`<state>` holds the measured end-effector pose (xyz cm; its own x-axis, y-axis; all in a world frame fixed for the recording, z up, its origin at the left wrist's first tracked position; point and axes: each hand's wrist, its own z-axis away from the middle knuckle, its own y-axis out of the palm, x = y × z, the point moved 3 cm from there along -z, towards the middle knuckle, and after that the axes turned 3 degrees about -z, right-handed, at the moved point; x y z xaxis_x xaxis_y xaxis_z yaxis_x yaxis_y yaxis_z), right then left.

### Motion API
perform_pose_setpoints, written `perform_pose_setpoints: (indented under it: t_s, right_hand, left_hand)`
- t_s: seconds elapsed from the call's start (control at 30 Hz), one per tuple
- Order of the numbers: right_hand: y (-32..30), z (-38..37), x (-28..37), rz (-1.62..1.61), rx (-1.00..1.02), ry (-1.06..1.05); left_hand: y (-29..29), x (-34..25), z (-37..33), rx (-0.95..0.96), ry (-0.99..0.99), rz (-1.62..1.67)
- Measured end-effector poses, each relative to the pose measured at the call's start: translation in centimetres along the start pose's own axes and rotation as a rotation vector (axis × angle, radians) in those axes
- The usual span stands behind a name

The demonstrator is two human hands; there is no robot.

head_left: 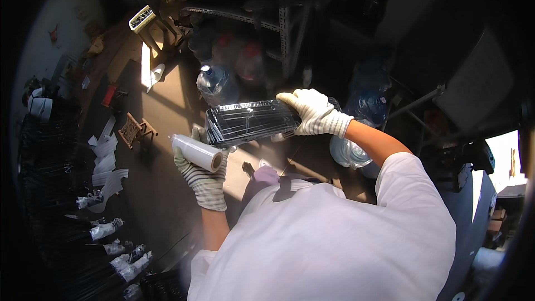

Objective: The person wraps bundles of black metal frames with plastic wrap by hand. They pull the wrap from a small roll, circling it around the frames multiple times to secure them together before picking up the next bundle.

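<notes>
A long black bundle (251,124), wrapped in clear shiny film, is held up in front of my body. My right hand (315,112), in a white knitted glove, is closed around the bundle's right end. In my left hand (204,185), gloved in striped white knit, lies a roll of clear stretch film (192,150), its cardboard core facing me. The roll sits just below the bundle's left end, and some left fingertips show behind it by the bundle. Whether those fingertips touch the bundle, I cannot tell.
A metal shelf rack (283,22) stands ahead. Large blue water bottles (214,82) are on the floor, with more at the right (354,150). On the left are a small wooden stool (130,130), white strips (105,159) and long black bundles with film-wrapped ends (131,266).
</notes>
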<state>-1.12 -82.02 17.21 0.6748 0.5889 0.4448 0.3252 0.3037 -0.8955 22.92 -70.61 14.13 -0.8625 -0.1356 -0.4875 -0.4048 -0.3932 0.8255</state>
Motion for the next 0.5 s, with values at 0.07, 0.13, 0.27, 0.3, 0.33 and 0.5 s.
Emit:
perform_pose_setpoints:
  t_s: [0.07, 0.13, 0.27, 0.3, 0.33, 0.5]
  right_hand:
    - [-2.1, -3.6, -1.9, 0.031, -0.056, 0.011]
    - [-3.2, -6.4, -6.2, 0.091, -0.049, 0.078]
    - [-4.7, -11.5, -14.6, 0.160, -0.053, 0.162]
    - [-4.9, -12.7, -16.4, 0.146, -0.049, 0.177]
    - [-5.1, -13.7, -18.1, 0.130, -0.043, 0.191]
    - [-6.2, -19.7, -27.2, 0.162, 0.134, 0.182]
  left_hand:
    - [1.5, 0.1, -5.3, -0.040, -0.040, 0.022]
    - [3.2, 2.4, -10.8, -0.057, -0.132, -0.003]
    - [8.5, 7.0, -18.6, -0.060, -0.215, -0.042]
    - [9.0, 8.1, -20.3, -0.114, -0.225, -0.059]
    - [9.4, 9.0, -22.1, -0.166, -0.236, -0.080]
    - [11.3, 15.0, -30.6, -0.306, -0.306, 0.068]
